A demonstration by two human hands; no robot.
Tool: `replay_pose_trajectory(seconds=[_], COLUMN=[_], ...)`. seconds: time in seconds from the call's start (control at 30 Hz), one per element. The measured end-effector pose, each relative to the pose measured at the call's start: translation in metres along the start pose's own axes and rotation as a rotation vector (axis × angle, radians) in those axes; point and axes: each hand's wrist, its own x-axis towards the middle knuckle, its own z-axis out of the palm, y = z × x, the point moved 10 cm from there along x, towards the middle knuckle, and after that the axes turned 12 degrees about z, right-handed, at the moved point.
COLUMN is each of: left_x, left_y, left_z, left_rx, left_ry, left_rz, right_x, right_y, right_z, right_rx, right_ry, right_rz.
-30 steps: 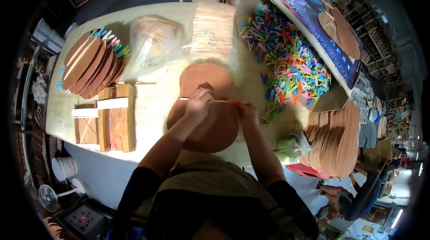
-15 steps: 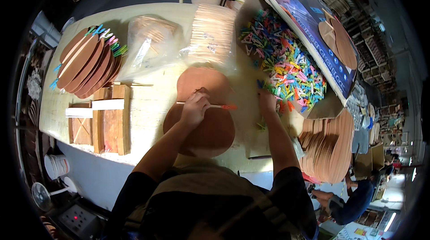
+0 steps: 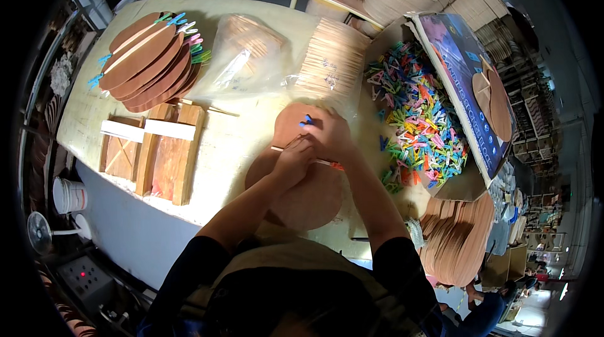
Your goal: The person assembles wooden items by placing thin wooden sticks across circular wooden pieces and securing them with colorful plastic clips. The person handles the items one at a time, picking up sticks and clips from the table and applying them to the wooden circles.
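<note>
Pinching a small blue plastic clip [image 3: 306, 120] at its fingertips, the right hand [image 3: 333, 134] hangs over the upper part of a thin, reddish-brown, guitar-shaped wooden panel [image 3: 302, 202], its fingers closed round the clip and the prongs pointing left, away from the palm. Just below, the left hand [image 3: 296, 158] lies on the panel's narrow waist with its fingers curled down over a slim, pale wooden strip [image 3: 277, 148]; its fingertips are hidden, so whether they clasp the strip or merely press on it cannot be told. The two hands overlap slightly, right beyond left. The strip runs crosswise over the waist, one end showing left of the left hand, the other right of it, where an orange-red plastic clip [image 3: 338, 166] sits at the panel's edge. The panel lies flat on a pale yellowish tabletop [image 3: 220, 142], right in front of the person, between a brown wooden frame fixture [image 3: 173, 161] on the left and a cardboard box [image 3: 462, 191] of many-coloured plastic clips [image 3: 428, 129] on the right.
</note>
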Motion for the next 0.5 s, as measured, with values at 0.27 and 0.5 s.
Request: replay_pose_trajectory(seconds=[0.27, 0.5], left_x=[-0.002, -0.011], left_y=[-0.004, -0.015], left_z=[-0.004, 0.002], left_rx=[0.057, 0.049], left_ry=[0.106, 0.037], left_rz=[0.001, -0.021], right_x=[0.031, -0.034], right_y=[-0.022, -0.041], right_z=[0.13, 0.177], right_rx=[0.605, 0.678], right_ry=[-0.577, -1.057], right_rz=[0.383, 0.541])
